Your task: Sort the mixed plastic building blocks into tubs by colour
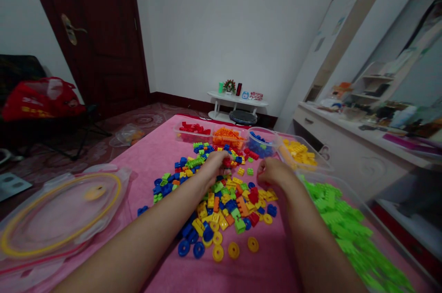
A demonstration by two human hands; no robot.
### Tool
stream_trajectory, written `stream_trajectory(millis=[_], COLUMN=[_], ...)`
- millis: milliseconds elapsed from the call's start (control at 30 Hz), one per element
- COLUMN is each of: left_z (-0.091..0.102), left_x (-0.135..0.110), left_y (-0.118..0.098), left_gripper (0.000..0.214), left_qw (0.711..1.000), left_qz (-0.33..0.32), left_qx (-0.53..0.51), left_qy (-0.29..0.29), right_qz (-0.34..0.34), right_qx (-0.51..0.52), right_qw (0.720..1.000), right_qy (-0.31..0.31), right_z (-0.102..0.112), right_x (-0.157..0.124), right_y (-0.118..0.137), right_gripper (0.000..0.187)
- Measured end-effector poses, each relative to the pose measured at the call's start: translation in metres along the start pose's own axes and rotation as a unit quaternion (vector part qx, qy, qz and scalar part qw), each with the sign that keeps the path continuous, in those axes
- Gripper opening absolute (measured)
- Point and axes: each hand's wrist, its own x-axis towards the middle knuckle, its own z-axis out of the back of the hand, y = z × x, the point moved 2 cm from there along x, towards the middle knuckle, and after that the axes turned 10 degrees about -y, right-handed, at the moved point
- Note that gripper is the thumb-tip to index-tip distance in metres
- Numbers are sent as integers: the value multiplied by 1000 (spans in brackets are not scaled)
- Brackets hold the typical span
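Observation:
A mixed pile of building bricks (pixel 226 198) in red, blue, yellow, green and orange lies on a pink cloth (pixel 152 155). Over the far part of the pile is my left hand (pixel 214 164), its fingers closed on a red building brick (pixel 227 163). My right hand (pixel 274 172) is curled at the pile's right side, near some yellow bricks (pixel 267 195); its fingertips are turned away, so I cannot see what they hold. Yellow wheels (pixel 234 250) and blue wheels (pixel 184 247) are scattered at the pile's near edge.
Along the far edge stand containers of red bricks (pixel 195 128), orange bricks (pixel 228 136), blue bricks (pixel 260 143) and yellow bricks (pixel 299 152). A large bin of green bricks (pixel 336 219) is beside my right arm. Clear lids (pixel 62 215) lie at left.

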Motion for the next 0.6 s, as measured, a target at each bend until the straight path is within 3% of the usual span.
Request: stream_trajectory(millis=[67,167,300,400,500,600], left_z=[-1,-1,1,8,15,20], left_x=[-3,-9,-11,-7,-1,3], left_y=[-2,-5,-8,-10,-15,-21], left_gripper=[18,31,36,22,12,12], left_qw=[994,972,951,963,984,998], left_qz=[81,168,202,190,141,55], left_qx=[-70,-137,-186,-152,-93,-29], left_qy=[29,87,143,114,61,3], right_qz=[34,112,199,181,166,161], right_qx=[67,176,271,203,90,54], right_qw=[993,960,924,953,982,975], right_qy=[-86,-186,-183,-134,21,144], right_z=[10,19,19,22,21,12], right_x=[-5,-16,-25,-26,-29,-33], right_y=[15,44,68,56,38,33], right_gripper=[23,26,34,21,17,21])
